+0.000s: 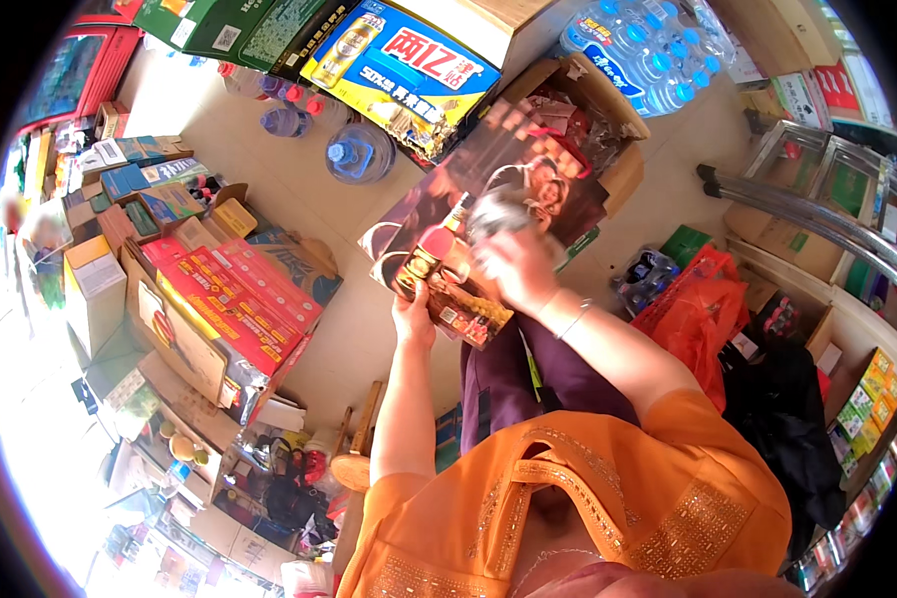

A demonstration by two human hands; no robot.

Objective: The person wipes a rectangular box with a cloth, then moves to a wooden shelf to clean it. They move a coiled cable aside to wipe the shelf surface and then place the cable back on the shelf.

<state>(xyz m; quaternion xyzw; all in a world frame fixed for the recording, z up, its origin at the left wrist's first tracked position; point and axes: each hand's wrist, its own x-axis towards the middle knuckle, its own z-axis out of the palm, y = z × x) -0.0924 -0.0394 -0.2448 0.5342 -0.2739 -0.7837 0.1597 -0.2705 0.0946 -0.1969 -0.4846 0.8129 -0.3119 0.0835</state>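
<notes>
In the head view my left hand (414, 320) grips the near left edge of a large printed poster or board (456, 288) that shows a bottle and people. My right hand (519, 265) lies over the middle of its printed face, holding a blurred grey wad (502, 217), perhaps a cloth. The far part of the poster reaches toward an opened cardboard box (620, 112) with crumpled red and clear packaging inside. What lies under the poster is hidden.
Blue and yellow carton (411, 75) and large water bottle (360, 153) stand ahead; shrink-wrapped water bottles (643, 56) lie beyond. Red boxes (232, 299) are stacked at left. On the right are a metal ladder (807, 209), a red plastic bag (699, 306) and a black bag (777, 426).
</notes>
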